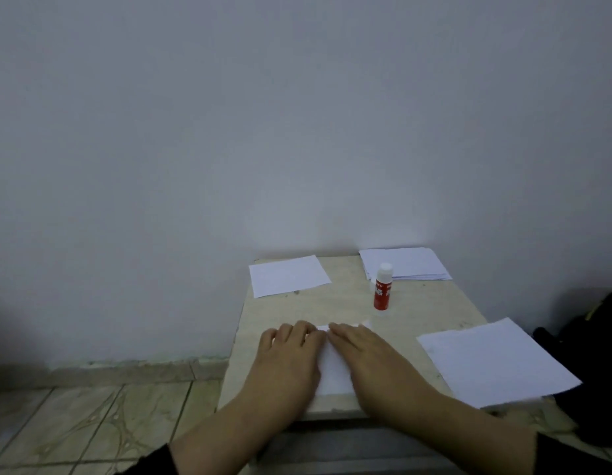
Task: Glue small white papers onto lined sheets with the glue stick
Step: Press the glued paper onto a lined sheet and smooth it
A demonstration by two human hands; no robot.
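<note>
Both hands, left hand [287, 351] and right hand [363, 354], press flat, fingers straight, on the paper [333, 371]; thin, limp, likely to slide; best lifted by an edge.

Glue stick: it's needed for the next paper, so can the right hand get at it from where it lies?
Probably yes: the glue stick stands upright just beyond the right hand, with only bare table between them.
</note>
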